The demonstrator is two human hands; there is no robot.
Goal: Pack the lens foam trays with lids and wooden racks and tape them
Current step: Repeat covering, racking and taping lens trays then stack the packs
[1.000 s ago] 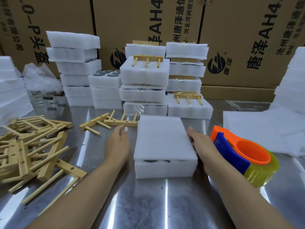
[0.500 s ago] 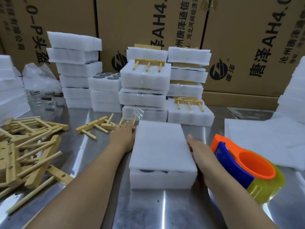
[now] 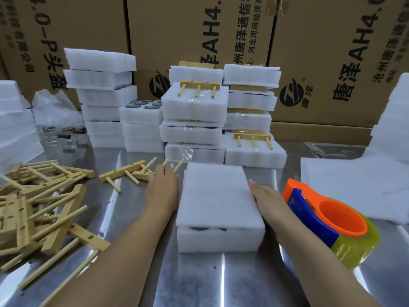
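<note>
Foam tray with its white lid on sits at the bottom middle of the frame, on a shiny table. Two dark lenses peek out under the lid's front edge. Right hand lies flat, fingers straight, against the tray's right side. Left hand is flat too, its fingertips touching one of two loose wooden racks just left of the tray. One orange and blue tape holder stands at the right. Behind, foam stacks carry two more racks, three pegs each. Three brown boxes at the top read "AH4" and "唐泽".
</note>
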